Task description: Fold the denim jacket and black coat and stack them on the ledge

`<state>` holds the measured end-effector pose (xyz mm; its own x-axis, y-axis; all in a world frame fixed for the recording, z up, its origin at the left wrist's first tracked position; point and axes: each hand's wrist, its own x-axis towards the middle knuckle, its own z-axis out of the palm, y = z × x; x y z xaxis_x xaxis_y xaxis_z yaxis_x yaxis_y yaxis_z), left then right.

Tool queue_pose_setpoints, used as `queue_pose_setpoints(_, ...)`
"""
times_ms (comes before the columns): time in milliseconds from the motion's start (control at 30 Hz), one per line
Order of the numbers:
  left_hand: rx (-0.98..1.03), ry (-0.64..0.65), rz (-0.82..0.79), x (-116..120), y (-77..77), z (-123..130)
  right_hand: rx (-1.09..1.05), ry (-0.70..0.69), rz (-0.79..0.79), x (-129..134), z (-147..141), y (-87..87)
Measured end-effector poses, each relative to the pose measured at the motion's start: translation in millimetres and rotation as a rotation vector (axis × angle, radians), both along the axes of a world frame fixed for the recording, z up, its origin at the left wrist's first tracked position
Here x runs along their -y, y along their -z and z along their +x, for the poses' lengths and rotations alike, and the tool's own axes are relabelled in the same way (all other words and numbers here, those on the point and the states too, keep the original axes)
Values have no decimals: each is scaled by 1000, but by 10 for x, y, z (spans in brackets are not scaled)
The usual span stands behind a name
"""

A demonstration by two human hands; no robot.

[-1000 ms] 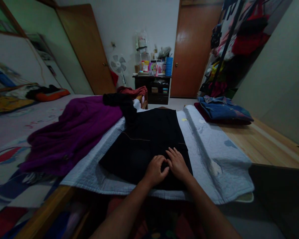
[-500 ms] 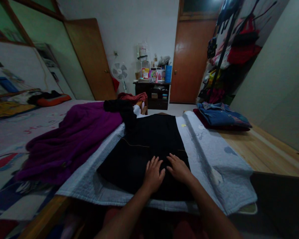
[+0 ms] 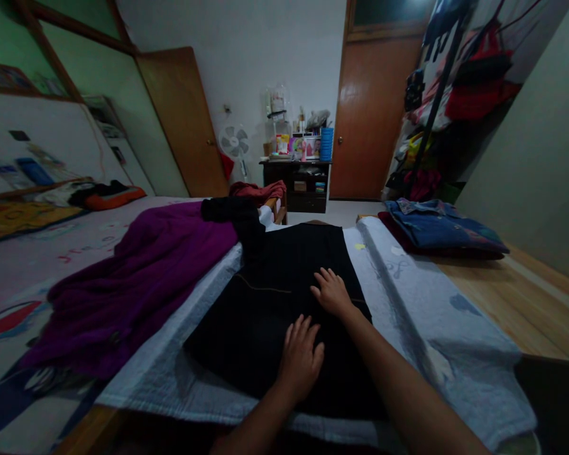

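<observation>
A black garment [image 3: 260,322] with a thin brown line across it lies spread over a pale grey-blue quilted cloth [image 3: 171,379]. Flat on its lower middle rests my left hand [image 3: 301,357], fingers stretched out. My right hand [image 3: 332,292] lies farther up and to the right on the same black cloth, its fingers spread. Neither hand grips anything. At the garment's upper left, a bunched black part [image 3: 251,230] reaches over toward a purple garment [image 3: 161,272], which is heaped on the bed to the left.
A folded denim garment [image 3: 446,224] sits on a dark red one at the right, by a wooden board [image 3: 493,316]. Patterned bedding [image 3: 90,237] covers the left side. Behind stand a white fan [image 3: 236,142], a dark cabinet [image 3: 308,202] and a closed door [image 3: 365,120].
My right hand has slid forward along the black garment, away from me. My left hand stays low on the cloth. The camera view has shifted slightly.
</observation>
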<state>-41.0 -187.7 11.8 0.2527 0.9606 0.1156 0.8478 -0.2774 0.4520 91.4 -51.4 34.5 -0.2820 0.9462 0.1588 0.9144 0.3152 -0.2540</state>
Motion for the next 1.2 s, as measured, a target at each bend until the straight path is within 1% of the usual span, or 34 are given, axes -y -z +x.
queue_pose_setpoints(100, 23, 15, -23, 9, -6, -16, 28, -17, 5, -36, 12, 111)
queue_pose_setpoints(167, 37, 35, -48, 13, -45, -48, 43, -18, 38, -29, 17, 171)
queue_pose_setpoints(300, 54, 138, -189, -63, -232, -198, 72, 2, 56, -17, 8, 230)
queue_pose_setpoints(367, 83, 175, -242, -194, -352, -310, 88, 6, 42, -20, -2, 235)
queue_pose_setpoints(400, 100, 166, -230, -289, -410, -373, 94, 9, 35, -23, -6, 235)
queue_pose_setpoints(433, 114, 136, -187, -404, -464, -439, 98, 13, 30, -24, -10, 235)
queue_pose_setpoints(500, 108, 33, -30, -683, -554, -583, 102, 16, 33, -24, -15, 234)
queue_pose_setpoints(567, 98, -93, 101, -997, -608, -740, 100, 14, 48, -20, -16, 235)
queue_pose_setpoints(633, 80, -220, 166, -1300, -619, -900, 95, 10, 59, -16, -15, 237)
queue_pose_setpoints(733, 1, -331, 219, -1660, -582, -1104, 84, 14, 61, -16, -12, 244)
queue_pose_setpoints(833, -78, -434, 281, -1891, -558, -1217, 74, 16, 54, -25, -12, 252)
queue_pose_setpoints(900, -113, -493, 321, -2013, -584, -1244, 69, 18, 46, -31, -13, 257)
queue_pose_setpoints(1000, -109, -554, 321, -2207, -687, -1249, 63, 22, 37, -37, -13, 261)
queue_pose_setpoints(1133, -11, -664, 238, -2478, -861, -1256, 61, 25, 32, -35, -13, 256)
queue_pose_setpoints(1200, 52, -728, 230, -2590, -928, -1269, 63, 26, 31, -32, -13, 249)
